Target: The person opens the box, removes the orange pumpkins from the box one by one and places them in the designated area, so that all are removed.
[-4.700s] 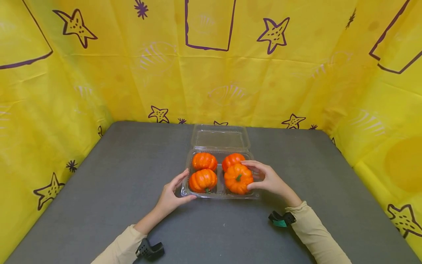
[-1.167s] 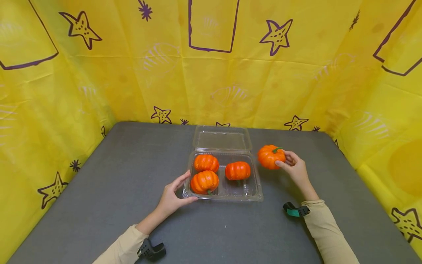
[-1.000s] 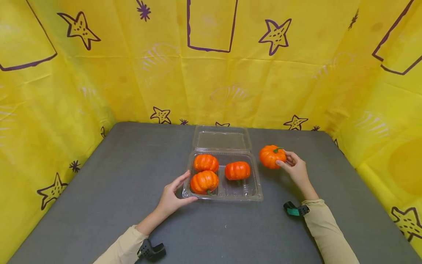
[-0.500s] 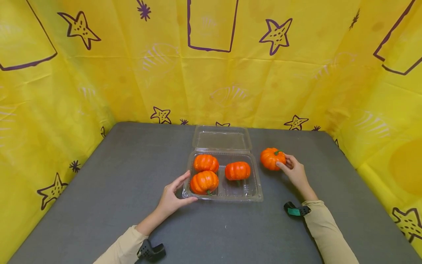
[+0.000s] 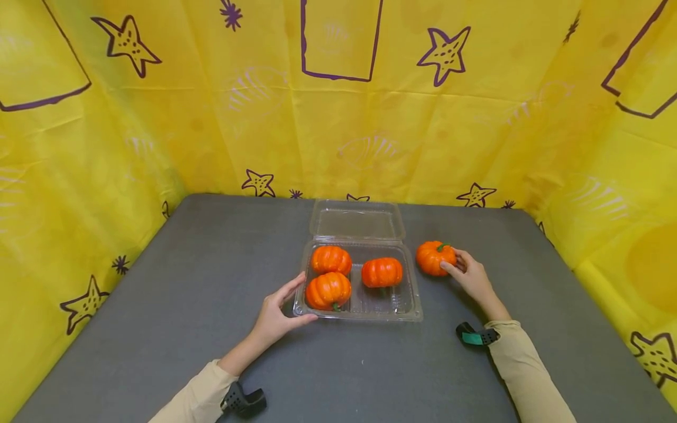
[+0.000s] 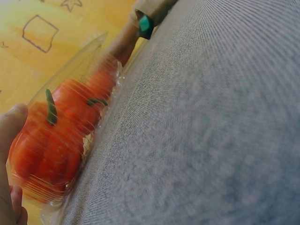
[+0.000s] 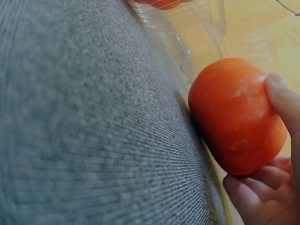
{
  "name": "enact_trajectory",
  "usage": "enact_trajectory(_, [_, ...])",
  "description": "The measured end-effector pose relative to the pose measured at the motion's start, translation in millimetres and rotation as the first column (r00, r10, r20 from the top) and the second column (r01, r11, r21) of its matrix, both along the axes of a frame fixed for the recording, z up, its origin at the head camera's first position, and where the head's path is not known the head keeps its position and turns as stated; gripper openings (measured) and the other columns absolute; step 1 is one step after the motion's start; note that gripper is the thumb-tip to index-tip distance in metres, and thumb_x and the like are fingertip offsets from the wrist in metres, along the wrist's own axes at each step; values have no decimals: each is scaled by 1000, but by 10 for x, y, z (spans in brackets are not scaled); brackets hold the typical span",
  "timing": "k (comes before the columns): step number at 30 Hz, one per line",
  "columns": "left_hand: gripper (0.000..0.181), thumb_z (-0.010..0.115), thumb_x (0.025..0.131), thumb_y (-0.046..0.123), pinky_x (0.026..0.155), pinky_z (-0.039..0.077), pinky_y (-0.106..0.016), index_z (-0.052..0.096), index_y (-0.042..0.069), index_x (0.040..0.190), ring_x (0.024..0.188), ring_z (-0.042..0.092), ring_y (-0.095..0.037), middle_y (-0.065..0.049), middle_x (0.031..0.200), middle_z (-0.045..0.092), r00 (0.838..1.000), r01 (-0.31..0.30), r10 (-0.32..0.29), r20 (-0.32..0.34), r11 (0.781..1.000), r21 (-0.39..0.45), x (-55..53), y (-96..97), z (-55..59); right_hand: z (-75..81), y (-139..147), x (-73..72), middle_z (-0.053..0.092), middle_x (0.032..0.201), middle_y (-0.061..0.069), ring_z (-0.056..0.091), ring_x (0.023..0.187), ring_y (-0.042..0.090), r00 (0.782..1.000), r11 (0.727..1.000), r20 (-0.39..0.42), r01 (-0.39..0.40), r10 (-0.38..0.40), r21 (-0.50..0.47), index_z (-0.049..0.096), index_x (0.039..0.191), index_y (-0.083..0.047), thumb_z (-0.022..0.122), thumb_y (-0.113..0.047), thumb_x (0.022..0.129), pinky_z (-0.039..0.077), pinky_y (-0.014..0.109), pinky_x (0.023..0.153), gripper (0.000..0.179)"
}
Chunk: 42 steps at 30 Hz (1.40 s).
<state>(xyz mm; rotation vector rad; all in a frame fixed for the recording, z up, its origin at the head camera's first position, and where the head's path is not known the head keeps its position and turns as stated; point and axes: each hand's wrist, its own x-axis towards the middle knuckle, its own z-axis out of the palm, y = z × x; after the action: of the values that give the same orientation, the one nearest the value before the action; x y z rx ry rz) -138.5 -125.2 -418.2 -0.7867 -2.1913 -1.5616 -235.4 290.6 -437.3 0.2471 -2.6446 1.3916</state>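
A clear plastic clamshell container (image 5: 412,305) lies with its lid (image 5: 357,222) folded back. In its left compartment sit two small orange pumpkins, a back pumpkin (image 5: 331,259) and a front pumpkin (image 5: 329,291). A third pumpkin (image 5: 382,272) lies in the right compartment. My left hand (image 5: 275,314) holds the front left corner, thumb at the front edge and fingers along the side. To the right of the container, my right hand (image 5: 473,281) grips a pumpkin (image 5: 435,258) with a green stem; in the right wrist view this pumpkin (image 7: 234,117) appears to touch the table.
The dark grey table (image 5: 338,376) extends around the container. Yellow cloth (image 5: 338,129) printed with starfish and fish encloses the back and both sides. A black wrist mount (image 5: 243,400) is on the left arm, another mount (image 5: 476,336) on the right.
My right hand has taken one pumpkin out of the right compartment, carried it right and lowered it to the table. The pumpkin left there sits farther forward. My left hand stays put.
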Motion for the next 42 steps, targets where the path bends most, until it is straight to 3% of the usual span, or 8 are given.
enact_trajectory(3, [71,79,55,-11,87,38,-36,45,-20,116,107,48,-41,-33,117,47,1000,1,-1,9,1000,3,8,1,-2,-10,30,-1,49,119,29,50,107,37,998,1000,50,-23,23,3,36,128,12,56,-27,89,41,40,86,58])
enact_trajectory(9, [70,79,55,-11,88,39,-34,45,-20,116,107,48,-39,-33,117,47,1000,9,-9,8,1000,8,7,4,0,-15,81,12,48,119,31,49,106,38,995,999,88,-39,39,-2,34,128,13,52,-24,92,42,25,84,55])
enact_trajectory(16, [69,79,55,-11,87,39,-32,47,-19,115,107,49,-38,-33,117,48,1000,9,-8,-15,1000,8,2,-7,-3,63,91,12,39,126,33,43,113,41,986,998,154,-66,65,3,25,134,12,52,-29,91,35,47,91,64])
enact_trajectory(22, [68,79,55,-10,87,39,-34,47,-19,115,106,48,-41,-32,117,48,1000,3,-3,-5,1000,12,2,-2,-7,103,119,22,25,134,35,33,119,44,978,996,191,-83,85,-19,0,139,6,56,-26,89,29,49,95,82])
enact_trajectory(26, [68,79,55,-10,86,39,-39,47,-18,115,106,48,-41,-32,117,48,1000,0,0,-4,1000,6,4,0,-13,100,133,27,22,136,33,31,121,43,976,995,197,-83,92,-55,-4,140,4,58,-25,88,29,47,95,86])
enact_trajectory(33, [69,80,55,-10,87,39,-36,47,-18,115,105,48,-41,-31,117,49,1000,-9,9,-14,1000,3,7,-10,-25,98,117,11,14,140,31,25,124,41,975,990,193,-94,114,-108,-2,140,4,61,-20,86,26,45,96,86])
enact_trajectory(42, [69,80,55,-9,82,38,-47,47,-18,115,105,48,-42,-31,117,48,1000,-16,16,-12,1000,-7,18,-8,-9,122,104,20,16,142,26,24,125,40,983,983,113,-128,143,-133,-10,141,-3,60,-16,87,24,47,97,89])
